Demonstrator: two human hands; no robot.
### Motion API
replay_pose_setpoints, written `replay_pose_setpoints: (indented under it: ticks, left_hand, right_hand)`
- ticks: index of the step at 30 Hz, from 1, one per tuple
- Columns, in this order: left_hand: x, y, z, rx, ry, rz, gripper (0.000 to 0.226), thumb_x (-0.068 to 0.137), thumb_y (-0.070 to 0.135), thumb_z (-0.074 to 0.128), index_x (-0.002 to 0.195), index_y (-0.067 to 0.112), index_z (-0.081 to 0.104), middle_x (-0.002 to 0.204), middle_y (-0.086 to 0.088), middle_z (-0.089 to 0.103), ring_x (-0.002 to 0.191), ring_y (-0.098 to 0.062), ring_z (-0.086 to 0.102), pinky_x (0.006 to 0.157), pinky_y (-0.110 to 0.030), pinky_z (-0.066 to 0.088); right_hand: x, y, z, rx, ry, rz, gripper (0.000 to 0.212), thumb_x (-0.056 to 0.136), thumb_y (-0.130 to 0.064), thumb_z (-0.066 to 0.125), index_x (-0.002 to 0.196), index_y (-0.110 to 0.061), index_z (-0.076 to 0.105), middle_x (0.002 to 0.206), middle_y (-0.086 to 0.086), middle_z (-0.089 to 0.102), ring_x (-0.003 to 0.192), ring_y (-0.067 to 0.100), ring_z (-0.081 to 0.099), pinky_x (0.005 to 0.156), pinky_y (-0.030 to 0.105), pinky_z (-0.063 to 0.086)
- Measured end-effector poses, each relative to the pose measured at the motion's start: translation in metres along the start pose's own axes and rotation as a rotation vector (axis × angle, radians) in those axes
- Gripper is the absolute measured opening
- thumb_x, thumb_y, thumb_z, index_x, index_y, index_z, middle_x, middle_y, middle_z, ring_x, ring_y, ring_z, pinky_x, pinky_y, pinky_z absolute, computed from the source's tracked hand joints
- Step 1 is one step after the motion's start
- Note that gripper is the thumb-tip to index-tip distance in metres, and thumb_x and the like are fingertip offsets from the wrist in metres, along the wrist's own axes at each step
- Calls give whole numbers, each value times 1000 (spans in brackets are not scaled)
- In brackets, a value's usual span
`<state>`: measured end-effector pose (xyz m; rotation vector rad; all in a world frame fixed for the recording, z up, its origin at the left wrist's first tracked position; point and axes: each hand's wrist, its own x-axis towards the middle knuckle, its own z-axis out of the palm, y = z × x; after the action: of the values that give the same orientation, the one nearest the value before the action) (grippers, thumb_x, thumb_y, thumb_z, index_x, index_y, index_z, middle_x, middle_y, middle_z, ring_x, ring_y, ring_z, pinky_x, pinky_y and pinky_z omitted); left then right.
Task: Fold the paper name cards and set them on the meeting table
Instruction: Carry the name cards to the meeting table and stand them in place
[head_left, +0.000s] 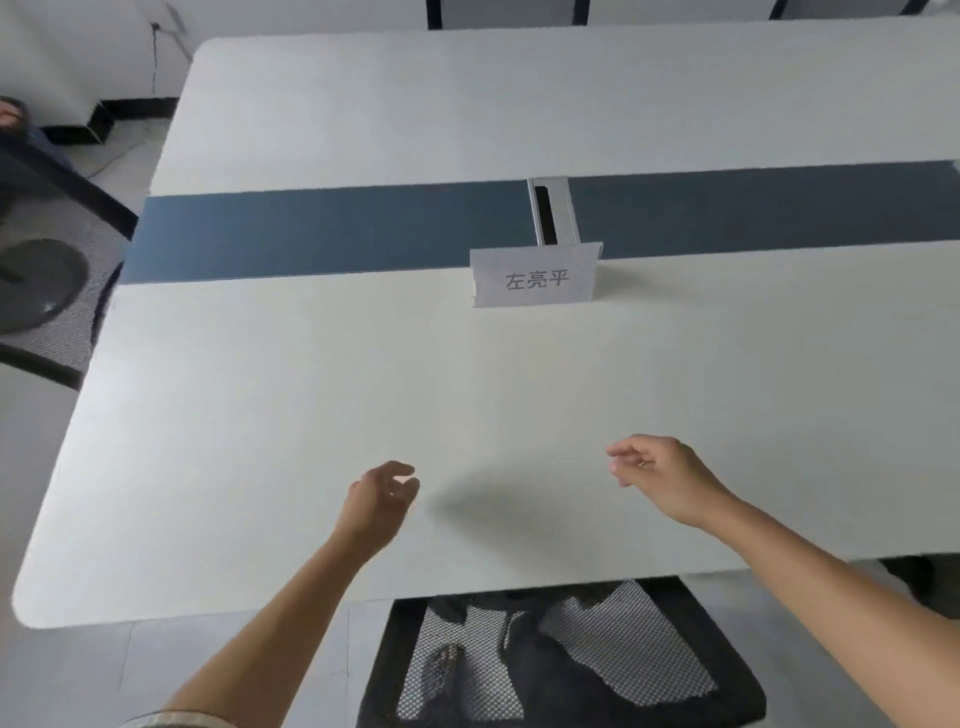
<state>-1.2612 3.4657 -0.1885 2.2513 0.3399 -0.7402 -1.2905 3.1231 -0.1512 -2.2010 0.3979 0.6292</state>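
Observation:
A folded white paper name card (535, 276) with printed characters stands upright on the white meeting table (291, 395), at the near edge of the table's dark blue centre strip. My left hand (376, 501) hovers over the near part of the table with loosely curled fingers and holds nothing. My right hand (657, 470) hovers to the right of it, fingers relaxed, also holding nothing. Both hands are well short of the card.
A grey cable box (553, 213) with a dark slot sits in the blue strip (311, 228) right behind the card. A black mesh chair back (561, 654) is tucked at the near table edge. Another mesh chair (57, 296) stands at the left end.

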Motion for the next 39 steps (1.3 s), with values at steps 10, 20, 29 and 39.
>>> replay_pose_setpoints:
  ticks: [10,20,29,39]
  left_hand:
    - [-159,-45,-37,-314,-256,126,17,88,26,63,101,17,70,89,-8,76,83,-23,72,74,-36,52]
    - [-220,-2,30,-193,-430,270,16,93,6,55,101,2,69,84,-17,76,77,-30,70,66,-35,53]
    - [-283,119,160,-43,-571,506,17,94,8,54,103,10,68,85,-13,77,82,-30,73,74,-42,55]
    - [-374,223,337,150,-816,615,18,94,9,53,102,14,69,89,-9,77,84,-24,73,77,-41,54]
  right_hand:
    - [-221,30,86,610,256,260,15,92,-21,60,102,-17,70,93,2,78,85,15,74,84,42,54]
    - [-385,76,107,901,606,314,15,90,-22,62,99,-18,73,93,1,78,86,18,74,79,38,54]
    - [-514,192,83,1071,945,419,15,90,-14,60,97,-15,74,91,3,78,82,19,75,76,40,53]
    - [-613,326,19,1236,1179,526,10,84,-17,69,91,-14,75,94,13,77,77,20,75,78,45,52]
